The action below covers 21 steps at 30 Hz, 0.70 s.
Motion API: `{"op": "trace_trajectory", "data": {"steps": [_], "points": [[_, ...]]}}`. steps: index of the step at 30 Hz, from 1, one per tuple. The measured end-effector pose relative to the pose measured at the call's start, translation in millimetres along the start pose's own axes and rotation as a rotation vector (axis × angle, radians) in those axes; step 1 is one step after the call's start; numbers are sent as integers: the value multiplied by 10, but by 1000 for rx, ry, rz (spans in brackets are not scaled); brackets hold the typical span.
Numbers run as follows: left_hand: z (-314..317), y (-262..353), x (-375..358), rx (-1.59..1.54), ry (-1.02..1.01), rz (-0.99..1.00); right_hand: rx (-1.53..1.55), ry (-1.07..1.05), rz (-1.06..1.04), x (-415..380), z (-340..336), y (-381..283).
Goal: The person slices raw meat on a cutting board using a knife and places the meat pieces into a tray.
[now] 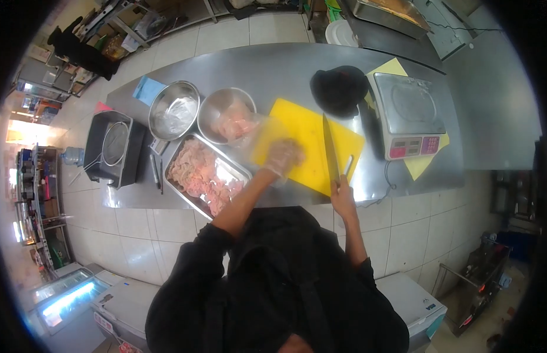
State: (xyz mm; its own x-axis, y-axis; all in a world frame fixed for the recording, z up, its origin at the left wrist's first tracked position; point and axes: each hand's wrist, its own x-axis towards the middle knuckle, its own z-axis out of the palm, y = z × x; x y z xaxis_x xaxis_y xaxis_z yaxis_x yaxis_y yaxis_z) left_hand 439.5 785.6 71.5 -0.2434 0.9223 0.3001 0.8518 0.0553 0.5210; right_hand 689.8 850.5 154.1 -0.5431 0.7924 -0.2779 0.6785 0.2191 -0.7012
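Observation:
My left hand (283, 156), in a clear plastic glove, is over the left part of the yellow cutting board (306, 132). It is blurred, and what its fingers hold is unclear. My right hand (343, 194) grips the handle of a long knife (330, 144), whose blade lies along the board's right part and points away from me. A clear plastic bag (250, 135) stretches between the board and a steel bowl (204, 112) with pale pink meat (235, 120). Nearer me, a steel tray (229, 170) holds many pieces of raw meat (194, 167).
A second steel bowl (174, 110) and a grey bin (130, 154) with a strainer (115, 144) stand at left. Beyond the board is a black bundle (339, 91); a scale (410, 106) stands at right. Another person (85, 53) is at far left.

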Motion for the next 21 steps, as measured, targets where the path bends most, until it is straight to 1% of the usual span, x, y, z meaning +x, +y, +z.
{"op": "trace_trajectory", "data": {"steps": [1,2,3,5,7,8,10,11,13,14,16,17,19,20,21], "points": [[22,-32,36,58,-185,0,2,17,-3,-2,-5,-4],[178,-157,46,59,-185,5,5,35,-7,-5,-11,-11],[428,-336,29,-401,-173,-81,6,40,-5,-17,-11,-26],[519,-341,60,-860,-158,-163,18,38,24,-37,3,-64],[282,-93,159,-1100,-122,-253,51,15,34,-40,40,-52],[230,-9,210,-1100,-125,-249,84,-13,45,-47,70,-27],[178,142,301,-596,-171,-217,84,9,18,-50,129,10],[108,244,347,-597,-178,-216,92,-6,34,-58,135,-17],[8,408,392,-433,-193,-493,102,-23,58,-77,165,-52],[84,358,362,-433,-199,-492,99,-8,77,-68,182,-73],[284,185,284,-301,-208,-464,99,11,98,-49,198,-53],[234,228,289,-300,-211,-461,70,-15,104,-26,224,-7],[-13,432,339,-404,-92,-357,43,-42,109,-1,261,63],[-155,535,408,-403,-92,-357,22,-53,110,10,275,86],[-282,630,468,-451,-144,-416,0,-66,110,12,276,69]]}}
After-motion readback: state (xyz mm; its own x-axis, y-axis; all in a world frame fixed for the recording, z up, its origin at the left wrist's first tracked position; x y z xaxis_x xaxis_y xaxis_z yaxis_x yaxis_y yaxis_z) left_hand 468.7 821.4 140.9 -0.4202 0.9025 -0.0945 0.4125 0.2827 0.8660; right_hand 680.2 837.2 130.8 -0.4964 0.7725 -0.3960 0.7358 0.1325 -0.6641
